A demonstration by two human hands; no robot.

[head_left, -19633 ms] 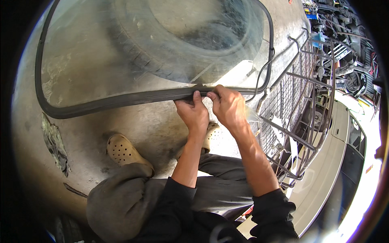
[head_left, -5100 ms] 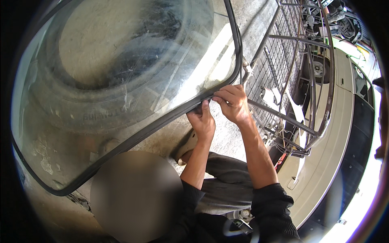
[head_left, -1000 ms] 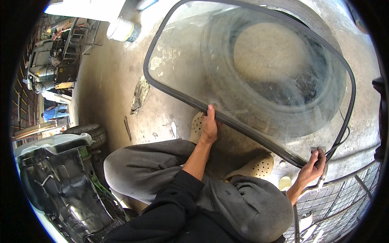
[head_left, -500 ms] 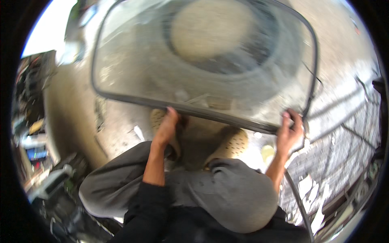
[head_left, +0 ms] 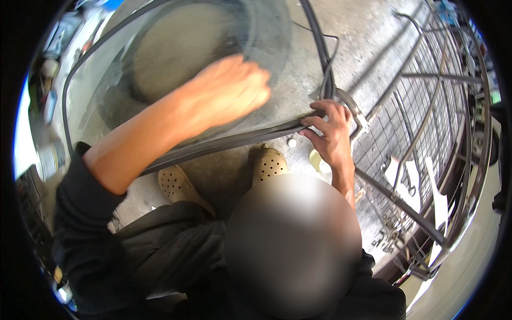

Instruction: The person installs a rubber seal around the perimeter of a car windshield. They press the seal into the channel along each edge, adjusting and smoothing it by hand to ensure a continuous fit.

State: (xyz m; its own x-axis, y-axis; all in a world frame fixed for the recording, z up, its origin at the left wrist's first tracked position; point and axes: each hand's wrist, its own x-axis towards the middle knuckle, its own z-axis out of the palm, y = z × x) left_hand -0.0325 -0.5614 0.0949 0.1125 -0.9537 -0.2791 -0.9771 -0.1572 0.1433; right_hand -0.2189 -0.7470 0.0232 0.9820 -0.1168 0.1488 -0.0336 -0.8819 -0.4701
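A large pane of glass with rounded corners, edged by a black rubber seal, rests over a tyre seen through it. At the near right corner my right hand curls its fingers and thumb round the seal, where it looks doubled or loose. My left hand reaches across above the glass, back of the hand up. Its fingers point down and are smeared by motion, so what they hold, if anything, is hidden. A thin black cord loops beside the right edge of the pane.
A metal-framed mesh rack stands on the concrete floor to my right, with white scraps by it. A pale round container and a small white cap sit near my tan clogs. Clutter lines the far left.
My left hand has left the seal's near edge and swung up and right over the glass. My right hand stays at the corner. The view has shifted to the right.
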